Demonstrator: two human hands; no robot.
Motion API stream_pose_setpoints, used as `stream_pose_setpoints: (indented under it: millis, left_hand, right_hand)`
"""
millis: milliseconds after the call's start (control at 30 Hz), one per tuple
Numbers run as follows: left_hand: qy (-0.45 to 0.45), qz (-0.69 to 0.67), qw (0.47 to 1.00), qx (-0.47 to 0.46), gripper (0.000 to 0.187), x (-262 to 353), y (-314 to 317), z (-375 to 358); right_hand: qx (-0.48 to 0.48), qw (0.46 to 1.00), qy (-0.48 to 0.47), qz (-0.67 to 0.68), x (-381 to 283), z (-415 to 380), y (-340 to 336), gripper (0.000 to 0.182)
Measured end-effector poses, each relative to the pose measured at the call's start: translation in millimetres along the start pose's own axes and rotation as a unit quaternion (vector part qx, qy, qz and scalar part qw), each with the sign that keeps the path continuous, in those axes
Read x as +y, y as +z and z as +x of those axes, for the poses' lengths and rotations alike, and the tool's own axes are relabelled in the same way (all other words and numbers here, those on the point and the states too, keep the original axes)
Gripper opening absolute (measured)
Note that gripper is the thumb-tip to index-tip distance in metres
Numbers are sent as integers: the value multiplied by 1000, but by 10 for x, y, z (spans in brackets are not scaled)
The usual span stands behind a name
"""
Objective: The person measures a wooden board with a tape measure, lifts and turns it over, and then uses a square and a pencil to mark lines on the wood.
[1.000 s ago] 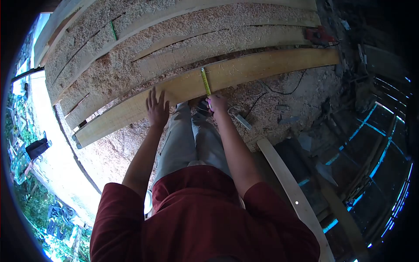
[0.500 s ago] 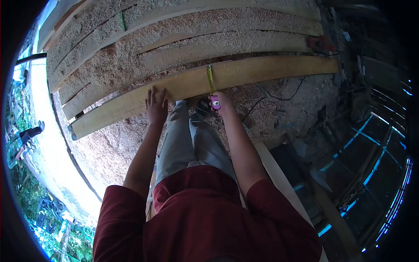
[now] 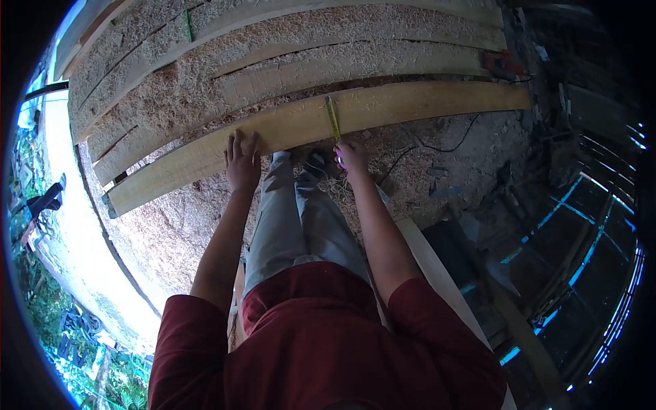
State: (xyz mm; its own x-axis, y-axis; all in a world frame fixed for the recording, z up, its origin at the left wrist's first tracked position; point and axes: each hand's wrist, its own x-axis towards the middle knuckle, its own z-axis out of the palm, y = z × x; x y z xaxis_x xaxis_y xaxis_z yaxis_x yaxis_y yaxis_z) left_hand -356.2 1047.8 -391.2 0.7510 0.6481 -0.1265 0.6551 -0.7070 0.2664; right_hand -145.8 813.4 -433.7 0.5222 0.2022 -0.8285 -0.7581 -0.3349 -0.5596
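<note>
A long pale wooden board curves across the upper middle of the head view, with a few shavings on it. My left hand rests on its near edge, fingers spread over the wood. My right hand is closed around a tape measure with a pinkish-purple case, mostly covered by the fingers. Its yellow blade is drawn out across the width of the board, from the far edge back to my hand.
Beyond the board lie more planks strewn with shavings. A green strip lies on them at upper left. A red power tool sits at the right, and a black cord runs over the littered floor. Another person's leg shows at far left.
My right hand has turned, so the tape measure's case shows less, and the blade now slants more. The left hand stays on the board. At far left, the other person's leg has shifted slightly.
</note>
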Motion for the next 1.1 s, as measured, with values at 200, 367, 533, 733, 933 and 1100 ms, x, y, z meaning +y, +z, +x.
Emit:
stream_pose_setpoints:
  millis: [200, 367, 533, 733, 933, 1100]
  left_hand:
    - [5, -4, 1000, 10, 52, -11, 30, -10]
    - [-3, 4, 1000, 9, 52, 9, 28, -16]
    - [-2, 6, 1000, 14, 53, 3, 55, -32]
    - [-5, 10, 1000, 10, 54, -8, 71, -29]
    - [8, -18, 1000, 17, 55, 28, -55, 13]
    - [-24, -247, 967, -60, 27, 58, -318, 266]
  right_hand:
    - [39, 999, -8, -26, -20, -121, 25, 14]
    - [51, 997, -37, -42, 95, -74, 12, 13]
    - [90, 984, -117, -100, 381, 200, -15, 12]
    - [133, 964, -177, -145, 445, 238, -20, 12]
    - [95, 963, -205, -146, 260, -74, -87, 12]
    - [81, 957, -235, -153, -24, -671, -207, 13]
